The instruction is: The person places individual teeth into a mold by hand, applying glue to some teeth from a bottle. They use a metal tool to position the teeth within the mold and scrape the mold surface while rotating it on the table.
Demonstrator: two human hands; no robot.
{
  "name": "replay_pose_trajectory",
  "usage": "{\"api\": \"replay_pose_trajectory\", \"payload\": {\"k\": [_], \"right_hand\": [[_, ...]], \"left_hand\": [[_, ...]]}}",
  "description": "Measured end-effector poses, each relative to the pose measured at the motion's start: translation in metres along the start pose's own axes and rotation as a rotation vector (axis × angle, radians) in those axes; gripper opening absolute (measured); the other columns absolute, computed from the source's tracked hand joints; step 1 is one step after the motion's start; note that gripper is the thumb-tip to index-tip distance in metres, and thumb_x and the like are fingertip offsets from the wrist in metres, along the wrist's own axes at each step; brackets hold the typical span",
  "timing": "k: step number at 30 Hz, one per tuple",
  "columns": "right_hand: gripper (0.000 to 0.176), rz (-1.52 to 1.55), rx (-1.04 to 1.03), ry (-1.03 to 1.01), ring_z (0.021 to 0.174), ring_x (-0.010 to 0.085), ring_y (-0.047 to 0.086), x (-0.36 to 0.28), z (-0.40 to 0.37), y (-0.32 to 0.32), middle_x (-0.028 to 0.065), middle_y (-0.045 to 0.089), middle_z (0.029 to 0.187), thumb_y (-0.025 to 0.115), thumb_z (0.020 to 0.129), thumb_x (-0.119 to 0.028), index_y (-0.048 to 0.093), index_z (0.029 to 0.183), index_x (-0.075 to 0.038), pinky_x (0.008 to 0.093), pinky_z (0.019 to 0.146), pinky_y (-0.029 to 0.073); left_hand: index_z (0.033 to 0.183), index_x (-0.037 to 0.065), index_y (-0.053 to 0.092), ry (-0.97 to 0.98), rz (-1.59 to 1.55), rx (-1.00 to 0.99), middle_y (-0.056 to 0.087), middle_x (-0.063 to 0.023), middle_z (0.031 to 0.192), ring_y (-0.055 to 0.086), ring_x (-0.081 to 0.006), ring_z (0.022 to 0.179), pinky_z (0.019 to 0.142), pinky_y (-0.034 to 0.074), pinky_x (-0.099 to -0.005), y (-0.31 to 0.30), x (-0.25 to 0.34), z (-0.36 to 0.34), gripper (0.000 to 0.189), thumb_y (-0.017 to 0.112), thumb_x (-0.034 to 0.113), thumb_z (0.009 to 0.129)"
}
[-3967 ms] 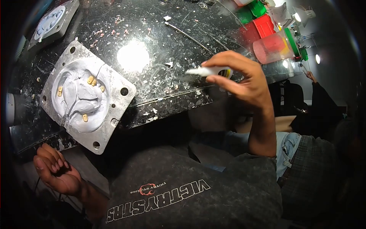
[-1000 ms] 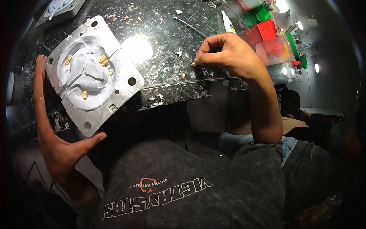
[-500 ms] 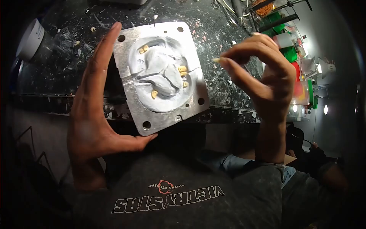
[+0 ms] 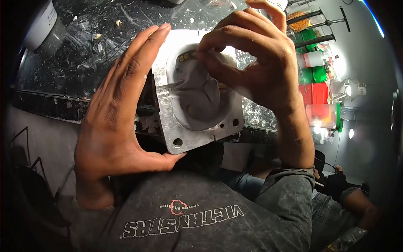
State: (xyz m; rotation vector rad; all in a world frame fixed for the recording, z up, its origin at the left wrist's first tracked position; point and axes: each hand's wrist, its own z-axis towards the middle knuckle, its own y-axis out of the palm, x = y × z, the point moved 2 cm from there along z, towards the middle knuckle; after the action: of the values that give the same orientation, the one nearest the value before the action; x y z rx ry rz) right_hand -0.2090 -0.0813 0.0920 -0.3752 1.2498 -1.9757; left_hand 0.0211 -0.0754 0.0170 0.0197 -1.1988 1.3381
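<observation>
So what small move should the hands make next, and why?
I'd probably have the right hand ease its pinched fingers gently down beside the small yellowish teeth. They're close over the grey mould, and the left hand braces the metal flask. Whatever the fingers may hold is hard to make out.

Between the left hand (image 4: pixel 119 105) and the right hand (image 4: pixel 260 63), the plate (image 4: pixel 166 105) is scuffed grey metal — its pale filling (image 4: pixel 199 103) matt, fairly smooth, grooved. Beyond the left fingertips, the black tabletop (image 4: pixel 88 59) is glossy, scratched and speckled. Past the right wrist, the red bin (image 4: pixel 319 93) looks plastic. Below both hands, the shirt (image 4: pixel 180 222) is matt, faded cloth.
</observation>
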Motion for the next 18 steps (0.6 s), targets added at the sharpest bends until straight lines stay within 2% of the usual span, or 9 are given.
{"api": "replay_pose_trajectory", "payload": {"k": [5,7,11,14,16,17,18], "right_hand": [[0.013,0.038,-0.075,0.063,0.084,0.0194,0.067,0.003,0.005,-0.001,0.0008,0.066,0.083,0.082,0.08,-0.015,0.074,0.091,-0.013,0.0403,0.097,0.046],[0.012,-0.012,-0.084,-0.05,0.083,0.0192,0.067,0.004,0.011,-0.003,0.0004,0.065,0.082,0.081,0.082,-0.015,0.074,0.092,-0.014,0.0411,0.099,0.045],[0.01,0.034,-0.084,-0.036,0.083,0.0187,0.067,0.006,0.013,-0.004,-0.0006,0.064,0.081,0.08,0.083,-0.015,0.073,0.09,-0.014,0.04,0.099,0.044],[0.009,-0.007,-0.151,-0.08,0.082,0.0175,0.066,0.001,0.015,-0.012,-0.0018,0.064,0.08,0.08,0.084,-0.016,0.073,0.089,-0.014,0.0381,0.096,0.044],[0.009,-0.043,-0.305,0.074,0.081,0.0158,0.066,0.008,0.016,-0.011,-0.0028,0.065,0.081,0.081,0.085,-0.017,0.073,0.088,-0.014,0.0368,0.093,0.044],[0.01,-0.018,-0.195,-0.028,0.08,0.0145,0.066,0.011,0.013,-0.008,-0.0035,0.066,0.081,0.082,0.085,-0.018,0.074,0.09,-0.014,0.0343,0.089,0.044],[0.01,-0.019,-0.192,-0.026,0.08,0.0145,0.066,0.012,0.011,-0.011,-0.0035,0.066,0.081,0.082,0.085,-0.018,0.074,0.09,-0.014,0.0343,0.089,0.044]], "left_hand": [[0.159,-0.004,0.031,-0.026,-0.011,0.005,0.035,-0.0236,0.164,0.032,-0.0387,0.154,0.126,0.028,-0.0478,0.001,0.0,0.0,0.138,0.092,0.024,0.039],[0.159,-0.003,0.031,-0.033,-0.008,0.003,0.035,-0.0233,0.164,0.032,-0.0388,0.154,0.126,0.029,-0.048,0.0,0.0,0.0,0.138,0.092,0.024,0.038],[0.159,-0.002,0.032,-0.047,0.003,0.003,0.036,-0.0233,0.164,0.033,-0.0397,0.154,0.125,0.03,-0.049,0.0,0.004,0.001,0.137,0.091,0.023,0.039],[0.159,-0.002,0.032,-0.043,0.02,-0.005,0.037,-0.0241,0.163,0.033,-0.0403,0.154,0.125,0.03,-0.0494,0.002,0.007,0.002,0.135,0.091,0.023,0.039],[0.159,-0.002,0.033,-0.022,0.034,-0.006,0.037,-0.0246,0.163,0.033,-0.0404,0.153,0.125,0.03,-0.0495,0.003,0.008,0.002,0.135,0.091,0.024,0.04],[0.159,-0.002,0.033,-0.029,0.023,-0.003,0.037,-0.025,0.162,0.033,-0.0405,0.153,0.125,0.03,-0.0495,0.003,0.009,0.003,0.135,0.09,0.024,0.04],[0.159,-0.002,0.033,-0.037,0.013,0.002,0.037,-0.0254,0.162,0.034,-0.0406,0.153,0.125,0.03,-0.0495,0.004,0.009,0.003,0.134,0.09,0.024,0.04]]}}
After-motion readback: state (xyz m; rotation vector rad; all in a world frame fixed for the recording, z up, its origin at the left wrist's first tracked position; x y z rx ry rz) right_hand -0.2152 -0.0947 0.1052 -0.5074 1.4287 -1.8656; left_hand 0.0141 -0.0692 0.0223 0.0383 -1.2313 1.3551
